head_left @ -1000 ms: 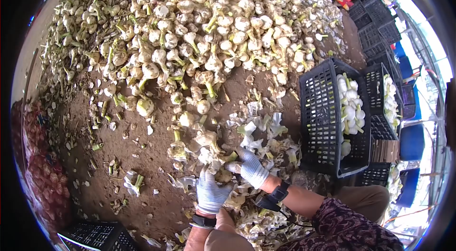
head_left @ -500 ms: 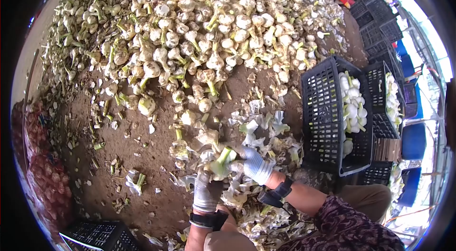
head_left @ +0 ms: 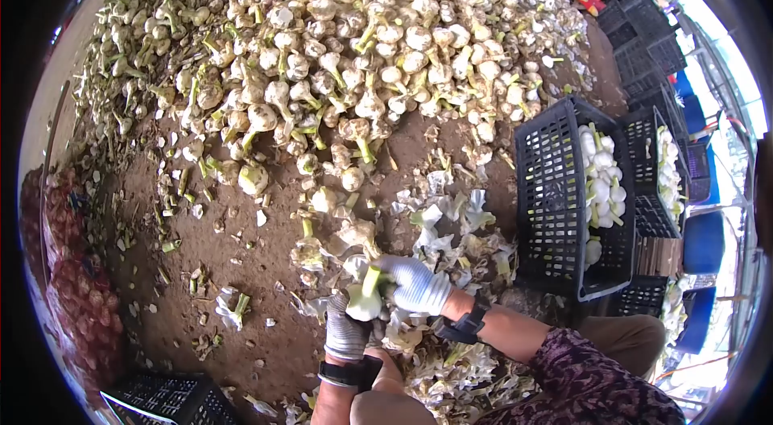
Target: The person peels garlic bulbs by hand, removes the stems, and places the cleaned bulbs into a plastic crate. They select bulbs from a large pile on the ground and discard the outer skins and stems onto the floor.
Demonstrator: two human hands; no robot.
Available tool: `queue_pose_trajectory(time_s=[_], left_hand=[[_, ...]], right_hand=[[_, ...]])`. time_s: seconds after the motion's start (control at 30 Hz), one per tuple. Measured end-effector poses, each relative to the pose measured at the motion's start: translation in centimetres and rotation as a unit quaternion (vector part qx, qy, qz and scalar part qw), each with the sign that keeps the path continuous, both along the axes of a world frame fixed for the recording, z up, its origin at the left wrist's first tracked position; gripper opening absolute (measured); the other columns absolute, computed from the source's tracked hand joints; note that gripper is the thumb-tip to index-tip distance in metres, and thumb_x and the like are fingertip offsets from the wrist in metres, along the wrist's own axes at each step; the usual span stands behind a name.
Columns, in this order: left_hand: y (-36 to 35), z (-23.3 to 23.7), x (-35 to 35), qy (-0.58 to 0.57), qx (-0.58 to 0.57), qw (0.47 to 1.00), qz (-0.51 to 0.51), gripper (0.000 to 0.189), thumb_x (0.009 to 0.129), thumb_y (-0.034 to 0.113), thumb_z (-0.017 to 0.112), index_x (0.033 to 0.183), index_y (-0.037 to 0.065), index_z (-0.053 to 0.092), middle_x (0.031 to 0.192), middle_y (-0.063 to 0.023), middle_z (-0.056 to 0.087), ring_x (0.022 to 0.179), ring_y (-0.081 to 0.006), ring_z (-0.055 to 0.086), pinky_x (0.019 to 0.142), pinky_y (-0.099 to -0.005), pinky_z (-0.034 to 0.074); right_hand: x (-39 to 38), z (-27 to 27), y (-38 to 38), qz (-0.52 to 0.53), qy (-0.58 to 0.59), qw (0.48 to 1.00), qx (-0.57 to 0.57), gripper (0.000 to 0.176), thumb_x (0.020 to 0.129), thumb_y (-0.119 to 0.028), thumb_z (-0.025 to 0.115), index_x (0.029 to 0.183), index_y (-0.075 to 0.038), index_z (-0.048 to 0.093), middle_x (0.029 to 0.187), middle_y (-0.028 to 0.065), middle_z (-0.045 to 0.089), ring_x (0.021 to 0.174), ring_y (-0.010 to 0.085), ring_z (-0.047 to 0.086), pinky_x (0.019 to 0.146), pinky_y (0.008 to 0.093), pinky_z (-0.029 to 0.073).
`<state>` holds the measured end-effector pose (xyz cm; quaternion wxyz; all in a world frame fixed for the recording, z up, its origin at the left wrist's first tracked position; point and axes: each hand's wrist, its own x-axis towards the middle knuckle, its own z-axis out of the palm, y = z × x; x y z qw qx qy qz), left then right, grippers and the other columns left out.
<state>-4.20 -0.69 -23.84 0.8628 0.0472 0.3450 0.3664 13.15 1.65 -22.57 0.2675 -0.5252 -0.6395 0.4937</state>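
A pale garlic bulb [head_left: 364,304] with a thick green stem stands up between my gloved hands. My left hand [head_left: 346,332] is closed around its lower side, fingers partly hidden behind it. My right hand [head_left: 417,284] is closed at the stem, its thumb and fingers against the upper part of the bulb; their tips are partly hidden. Both hands wear whitish knit gloves, the left one dirtier. Just beyond them lie unpeeled garlic bulbs [head_left: 307,254], and loose garlic skins [head_left: 451,224] cover the ground to the right.
A large heap of garlic [head_left: 362,47] spreads across the far ground. To my right stands a black crate [head_left: 550,200] holding white bulbs, with more crates behind. Red mesh sacks [head_left: 84,304] line the left; another black crate [head_left: 165,397] sits near left. A bare foot shows at the top.
My hands have turned the bulb more upright, and it looks smoother and cleaner. My right hand has shifted slightly left, up against the stem.
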Motion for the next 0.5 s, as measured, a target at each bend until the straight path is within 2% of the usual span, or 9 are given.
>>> queue_pose_trajectory(time_s=[0.03,0.1,0.17,0.2,0.23,0.3,0.37,0.4,0.5], left_hand=[[0.1,0.1,-0.3,0.014,-0.031,0.999,-0.005,0.063,0.079,0.058,0.054,0.105,0.001,0.055,0.071,-0.0131,0.062,0.053,-0.0239,0.060,0.044,-0.0323,0.049],[0.0,-0.2,-0.4,0.081,0.010,0.997,0.013,0.058,0.079,0.049,0.061,0.105,-0.001,0.053,0.076,-0.0116,0.062,0.061,-0.0217,0.062,0.052,-0.0304,0.052],[0.1,-0.4,0.7,0.223,0.117,0.967,0.033,0.056,0.078,0.038,0.069,0.112,-0.001,0.049,0.088,-0.0098,0.062,0.072,-0.0194,0.062,0.064,-0.0300,0.054],[0.4,1.2,1.3,0.207,0.137,0.969,0.008,0.061,0.077,0.034,0.073,0.120,0.001,0.044,0.102,-0.0103,0.058,0.087,-0.0184,0.060,0.076,-0.0310,0.053],[0.0,0.4,1.8,0.201,0.187,0.961,0.019,0.063,0.079,0.033,0.071,0.125,0.004,0.040,0.109,-0.0098,0.056,0.094,-0.0197,0.059,0.079,-0.0329,0.052],[0.6,0.3,1.8,0.035,0.051,0.994,0.091,0.058,0.081,0.029,0.070,0.125,0.005,0.042,0.112,-0.0083,0.055,0.098,-0.0201,0.057,0.083,-0.0341,0.051],[1.4,0.9,1.8,0.054,-0.015,0.981,0.185,0.035,0.081,0.005,0.064,0.113,0.005,0.050,0.105,-0.0073,0.059,0.090,-0.0203,0.060,0.078,-0.0334,0.052],[1.6,0.9,1.5,0.098,0.002,0.976,0.192,0.032,0.079,-0.001,0.061,0.108,0.004,0.052,0.098,-0.0069,0.060,0.085,-0.0194,0.061,0.075,-0.0324,0.053],[2.3,1.4,0.7,0.233,0.065,0.947,0.211,0.025,0.074,-0.013,0.056,0.093,0.003,0.055,0.078,-0.0041,0.061,0.068,-0.0123,0.060,0.065,-0.0259,0.051]], right_hand=[[0.0,0.0,0.3,-0.047,0.118,0.988,-0.085,0.056,0.062,0.004,0.064,0.117,-0.006,0.055,0.110,0.0084,0.061,0.099,0.0205,0.059,0.087,0.0317,0.048],[1.0,0.1,0.5,-0.047,0.066,0.997,-0.019,0.058,0.067,0.006,0.064,0.122,-0.007,0.051,0.113,0.0050,0.058,0.102,0.0168,0.056,0.086,0.0291,0.048],[1.4,0.1,-0.4,-0.154,0.264,0.928,-0.212,0.043,0.078,-0.006,0.070,0.118,-0.006,0.055,0.105,0.0013,0.059,0.091,0.0076,0.056,0.077,0.0214,0.048],[1.2,0.8,-0.6,-0.162,0.302,0.909,-0.238,0.036,0.079,-0.009,0.070,0.113,-0.006,0.059,0.100,0.0002,0.061,0.086,0.0071,0.056,0.075,0.0213,0.048],[0.9,1.7,-0.7,-0.170,0.341,0.886,-0.263,0.029,0.081,-0.012,0.069,0.108,-0.006,0.062,0.094,-0.0008,0.063,0.081,0.0066,0.057,0.074,0.0212,0.048],[1.1,1.9,-0.5,-0.194,0.281,0.902,-0.265,0.019,0.082,-0.013,0.068,0.100,-0.006,0.067,0.084,-0.0024,0.065,0.076,0.0058,0.057,0.068,0.0206,0.047],[1.1,1.7,-0.3,-0.234,0.323,0.847,-0.351,0.014,0.080,-0.011,0.069,0.092,-0.004,0.067,0.080,-0.0016,0.065,0.074,0.0080,0.059,0.069,0.0215,0.048],[0.6,2.0,-0.5,-0.246,0.335,0.853,-0.316,0.013,0.080,-0.013,0.070,0.088,-0.004,0.067,0.076,-0.0017,0.065,0.068,0.0068,0.058,0.060,0.0196,0.046],[1.7,0.2,-1.0,-0.288,0.296,0.851,-0.325,0.012,0.081,-0.014,0.067,0.089,-0.004,0.067,0.075,-0.0019,0.063,0.063,0.0069,0.055,0.059,0.0206,0.045]])
